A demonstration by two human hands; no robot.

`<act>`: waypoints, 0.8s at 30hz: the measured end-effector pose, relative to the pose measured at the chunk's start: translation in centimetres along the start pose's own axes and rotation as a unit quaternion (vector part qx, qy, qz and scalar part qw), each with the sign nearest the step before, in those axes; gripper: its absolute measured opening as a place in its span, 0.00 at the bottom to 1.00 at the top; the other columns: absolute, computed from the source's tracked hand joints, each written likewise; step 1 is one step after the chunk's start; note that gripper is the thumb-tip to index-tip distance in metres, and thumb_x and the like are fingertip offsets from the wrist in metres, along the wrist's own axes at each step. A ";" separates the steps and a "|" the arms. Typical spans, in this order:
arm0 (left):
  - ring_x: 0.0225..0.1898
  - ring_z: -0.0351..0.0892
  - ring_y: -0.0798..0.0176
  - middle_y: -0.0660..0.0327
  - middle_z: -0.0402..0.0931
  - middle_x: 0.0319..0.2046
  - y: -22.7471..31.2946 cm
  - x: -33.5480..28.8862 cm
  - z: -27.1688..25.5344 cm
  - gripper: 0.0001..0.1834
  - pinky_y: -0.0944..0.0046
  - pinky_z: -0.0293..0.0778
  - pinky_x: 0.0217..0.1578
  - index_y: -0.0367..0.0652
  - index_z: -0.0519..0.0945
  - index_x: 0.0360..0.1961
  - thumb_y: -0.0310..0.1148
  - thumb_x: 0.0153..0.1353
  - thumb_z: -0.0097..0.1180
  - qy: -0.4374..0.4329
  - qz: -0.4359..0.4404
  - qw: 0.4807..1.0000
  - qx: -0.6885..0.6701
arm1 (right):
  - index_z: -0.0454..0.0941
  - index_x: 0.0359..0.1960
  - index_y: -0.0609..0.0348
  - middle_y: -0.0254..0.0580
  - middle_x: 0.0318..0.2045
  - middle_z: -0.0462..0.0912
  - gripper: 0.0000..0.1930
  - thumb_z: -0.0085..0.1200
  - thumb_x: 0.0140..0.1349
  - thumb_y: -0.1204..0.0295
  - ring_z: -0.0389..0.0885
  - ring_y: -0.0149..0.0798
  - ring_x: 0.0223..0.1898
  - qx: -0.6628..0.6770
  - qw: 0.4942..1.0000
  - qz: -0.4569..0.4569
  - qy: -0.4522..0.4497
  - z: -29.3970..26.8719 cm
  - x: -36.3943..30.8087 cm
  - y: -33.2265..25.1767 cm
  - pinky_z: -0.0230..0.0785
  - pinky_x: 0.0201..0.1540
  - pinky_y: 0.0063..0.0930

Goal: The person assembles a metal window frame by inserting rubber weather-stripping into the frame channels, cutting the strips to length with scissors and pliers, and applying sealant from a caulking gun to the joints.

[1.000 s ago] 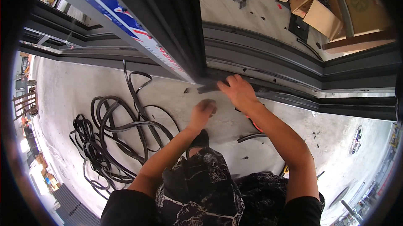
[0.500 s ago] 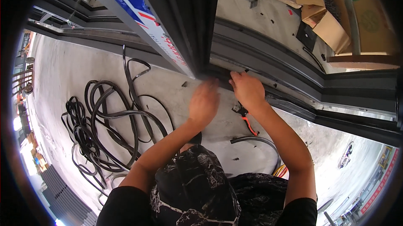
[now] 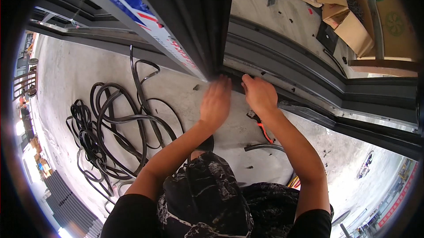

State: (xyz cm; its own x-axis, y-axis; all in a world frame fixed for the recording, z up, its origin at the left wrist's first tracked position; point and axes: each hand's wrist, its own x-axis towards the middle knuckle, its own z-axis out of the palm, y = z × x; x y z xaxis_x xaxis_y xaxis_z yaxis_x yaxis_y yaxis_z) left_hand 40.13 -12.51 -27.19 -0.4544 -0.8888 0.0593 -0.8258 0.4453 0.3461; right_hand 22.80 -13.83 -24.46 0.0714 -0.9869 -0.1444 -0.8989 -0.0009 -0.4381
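A dark grey metal frame [image 3: 282, 63] stands on the floor, its rails meeting at a corner in front of me. My left hand [image 3: 215, 101] reaches to this corner, its fingers stretched out together against the lower rail, the tips smeared by motion. Just to its right, my right hand [image 3: 261, 94] has fingers curled in a pinch at the same rail; what is between them is hidden. A black strip [image 3: 304, 110] runs along the rail to the right of that hand. Pliers with orange-red handles [image 3: 265, 133] lie on the floor below my right hand.
Coiled black rubber strips [image 3: 112, 127] spread over the floor at left. A short strip piece [image 3: 263, 146] lies near my right forearm. An upright post with printed film [image 3: 154, 30] rises from the corner. Beyond the frame stands an opened cardboard box [image 3: 353, 34].
My left hand has shifted slightly up along the corner, its fingers less blurred. My right hand keeps its pinch at the rail. The whole view has shifted slightly.
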 end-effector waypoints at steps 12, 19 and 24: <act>0.67 0.65 0.52 0.51 0.68 0.63 -0.1 -0.5 0.3 0.27 0.53 0.59 0.67 0.33 0.70 0.62 0.27 0.60 0.49 0.029 0.026 0.998 0.058 | 0.76 0.35 0.52 0.50 0.27 0.80 0.04 0.53 0.63 0.68 0.80 0.57 0.30 0.013 1.000 0.001 -0.013 0.3 0.8 0.2 0.71 0.32 0.50; 0.64 0.70 0.52 0.48 0.72 0.60 -0.8 0.4 -0.4 0.29 0.52 0.58 0.69 0.31 0.70 0.62 0.23 0.56 0.48 0.003 0.071 0.996 0.054 | 0.76 0.34 0.52 0.49 0.27 0.80 0.04 0.52 0.62 0.68 0.80 0.56 0.31 -0.017 1.000 0.002 -0.018 0.9 0.8 0.5 0.71 0.32 0.49; 0.64 0.69 0.52 0.49 0.72 0.61 -1.5 -0.1 0.2 0.28 0.52 0.58 0.69 0.31 0.70 0.62 0.23 0.57 0.47 0.018 0.088 0.995 0.033 | 0.76 0.35 0.51 0.48 0.30 0.80 0.04 0.51 0.60 0.69 0.80 0.55 0.33 -0.012 1.000 0.011 -0.011 0.6 0.1 -0.4 0.72 0.33 0.48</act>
State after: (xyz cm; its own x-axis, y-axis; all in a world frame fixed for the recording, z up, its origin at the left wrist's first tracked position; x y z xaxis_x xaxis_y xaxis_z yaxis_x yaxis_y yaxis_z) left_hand 41.38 -13.13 -27.89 -0.5823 -0.7997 0.1465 -0.7555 0.5989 0.2656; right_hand 23.37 -13.84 -24.82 0.0612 -0.9831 -0.1727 -0.9104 0.0159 -0.4135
